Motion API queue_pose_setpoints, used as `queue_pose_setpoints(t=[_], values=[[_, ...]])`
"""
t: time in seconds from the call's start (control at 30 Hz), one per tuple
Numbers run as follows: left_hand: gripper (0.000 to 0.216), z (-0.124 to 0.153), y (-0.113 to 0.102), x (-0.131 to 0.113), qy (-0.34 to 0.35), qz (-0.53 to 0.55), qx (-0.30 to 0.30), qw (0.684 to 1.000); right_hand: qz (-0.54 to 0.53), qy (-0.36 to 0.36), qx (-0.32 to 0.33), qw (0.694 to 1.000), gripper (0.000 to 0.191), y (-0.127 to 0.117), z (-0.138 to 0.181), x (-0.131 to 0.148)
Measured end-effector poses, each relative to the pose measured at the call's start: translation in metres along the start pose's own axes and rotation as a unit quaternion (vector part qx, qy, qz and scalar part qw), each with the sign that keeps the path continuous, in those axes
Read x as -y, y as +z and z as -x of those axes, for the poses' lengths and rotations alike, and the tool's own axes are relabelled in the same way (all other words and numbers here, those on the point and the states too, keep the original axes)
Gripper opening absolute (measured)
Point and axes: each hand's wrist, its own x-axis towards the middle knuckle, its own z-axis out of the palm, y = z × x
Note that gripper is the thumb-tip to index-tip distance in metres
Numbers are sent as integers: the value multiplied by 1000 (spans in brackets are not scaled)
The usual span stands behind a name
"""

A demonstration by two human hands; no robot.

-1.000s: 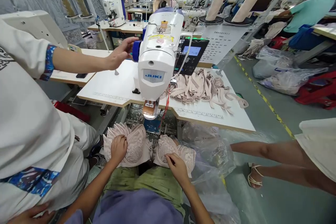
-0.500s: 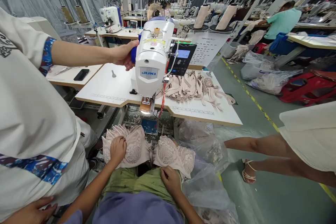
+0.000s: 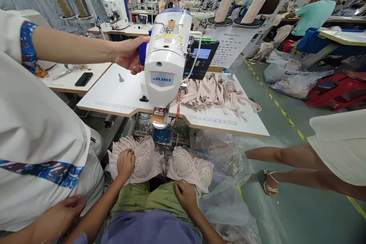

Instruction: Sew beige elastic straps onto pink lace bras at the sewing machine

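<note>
Pale pink lace bras (image 3: pixel 144 162) lie stacked across my lap, their cups nested and facing up. My left hand (image 3: pixel 126 164) rests on the left cups, its fingers curled over the lace. Beside the right cups (image 3: pixel 183 166), my right hand (image 3: pixel 186 195) lies on the green cloth over my thigh. Its fingers are folded in, and nothing shows in them. Just beyond the bras stands a white sewing machine (image 3: pixel 166 61), its needle area above a brown plate (image 3: pixel 158 119). Another person's hand (image 3: pixel 128 55) holds the blue knob on its left side.
Pink fabric straps (image 3: pixel 210 93) are heaped on the white table (image 3: pixel 111 95), right of the machine. A control panel (image 3: pixel 201 59) and thread cones (image 3: pixel 224 7) stand behind. Clear plastic bags (image 3: pixel 225 190) lie right of my lap. A person in white (image 3: pixel 42 129) stands close left; another person's legs (image 3: pixel 286 156) are at right.
The view has shifted slightly. The lower hand of the person at left has moved up and right, nearer my left arm. My own hands stay in place.
</note>
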Motion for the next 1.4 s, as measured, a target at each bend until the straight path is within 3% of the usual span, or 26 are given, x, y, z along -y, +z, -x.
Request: queue_pose_setpoints(t=[1.1, 1.4], values=[[41, -5, 6, 10, 18, -20, -20, 999, 42, 39, -8, 998, 23, 19, -8, -12], [40, -7, 1, 4, 13, -8, -15, 1000, 30, 27, -15, 999, 25, 12, -8, -6]])
